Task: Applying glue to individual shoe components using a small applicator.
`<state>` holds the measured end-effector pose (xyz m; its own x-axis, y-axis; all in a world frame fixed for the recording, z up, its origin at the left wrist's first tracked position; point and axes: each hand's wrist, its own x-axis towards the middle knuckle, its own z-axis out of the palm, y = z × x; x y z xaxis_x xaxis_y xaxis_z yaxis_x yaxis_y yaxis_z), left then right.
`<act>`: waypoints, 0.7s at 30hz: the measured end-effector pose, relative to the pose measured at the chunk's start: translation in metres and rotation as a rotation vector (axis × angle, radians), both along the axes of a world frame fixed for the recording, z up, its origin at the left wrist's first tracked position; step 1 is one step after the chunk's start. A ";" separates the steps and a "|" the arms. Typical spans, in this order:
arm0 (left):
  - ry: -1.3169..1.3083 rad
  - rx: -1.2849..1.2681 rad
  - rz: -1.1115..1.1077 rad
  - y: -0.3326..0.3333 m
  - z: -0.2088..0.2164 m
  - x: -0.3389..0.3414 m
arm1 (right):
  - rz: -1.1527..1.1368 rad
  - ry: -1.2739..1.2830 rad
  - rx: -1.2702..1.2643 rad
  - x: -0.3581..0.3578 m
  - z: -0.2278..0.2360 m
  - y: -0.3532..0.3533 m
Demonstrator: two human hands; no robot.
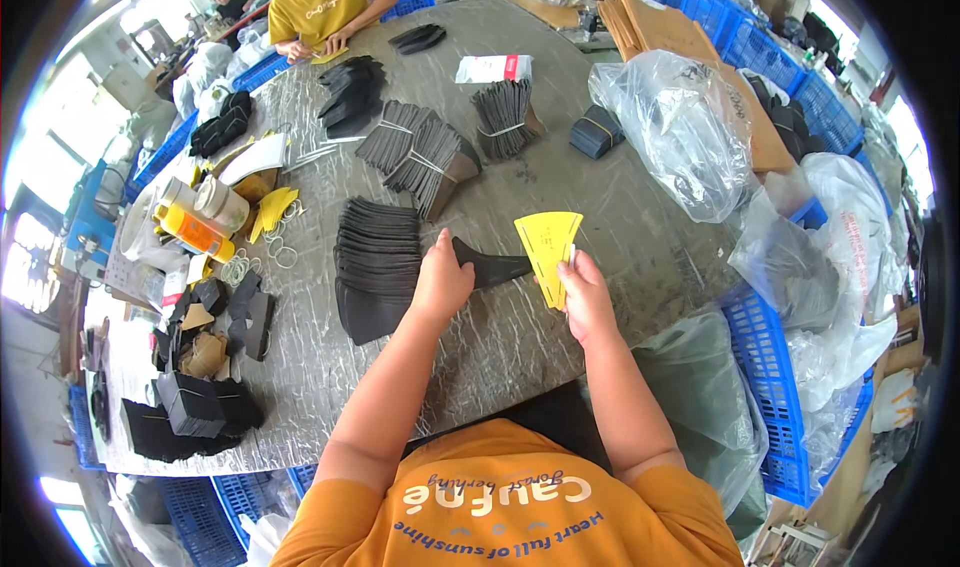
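My left hand [443, 282] rests at the right edge of a fanned stack of black cut pieces [378, 257]. Its index finger points away from me and the thumb is apart from it. Right beside that thumb lies a single black curved piece [495, 269], its narrow end reaching right toward the yellow template. My right hand [587, 292] grips a yellow fan-shaped template [549, 252] with dark markings, held upright by its right edge. A small pale tip shows by the right thumb, too small to name. The left hand's other fingers are hidden underneath.
Banded bundles of grey-black pieces [420, 152] stand farther back. Elastic bands [285, 257], a yellow bottle [190, 229] and black scraps [255, 317] lie at left. Plastic bags [675, 132] and a blue crate [765, 387] line the right. A co-worker [330, 12] sits at the far edge.
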<state>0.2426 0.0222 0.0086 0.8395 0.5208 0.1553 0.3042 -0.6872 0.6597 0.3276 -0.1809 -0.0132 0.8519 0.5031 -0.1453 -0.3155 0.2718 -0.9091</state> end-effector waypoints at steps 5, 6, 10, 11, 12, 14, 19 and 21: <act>0.009 0.070 0.007 -0.006 0.017 -0.020 | 0.014 -0.105 -0.130 0.019 -0.004 0.014; 0.002 0.069 0.015 -0.002 0.021 -0.031 | 0.040 -0.120 -0.182 0.022 -0.002 0.018; -0.258 -0.134 -0.004 0.022 0.023 -0.092 | 0.139 -0.232 -0.176 0.010 0.029 0.034; -0.275 -0.202 0.024 0.027 0.024 -0.108 | 0.140 -0.193 -0.132 0.001 0.032 0.041; -0.293 -0.268 0.060 0.029 0.029 -0.127 | 0.161 -0.193 -0.138 -0.013 0.037 0.047; -0.295 -0.248 0.102 0.035 0.031 -0.157 | 0.506 -0.517 -0.396 -0.037 0.042 0.060; -0.198 -0.049 0.247 0.068 0.004 -0.191 | 0.558 -0.859 -0.511 -0.083 0.036 0.124; -0.164 -0.112 0.209 0.065 -0.002 -0.193 | 0.438 -1.026 -0.582 -0.092 0.030 0.141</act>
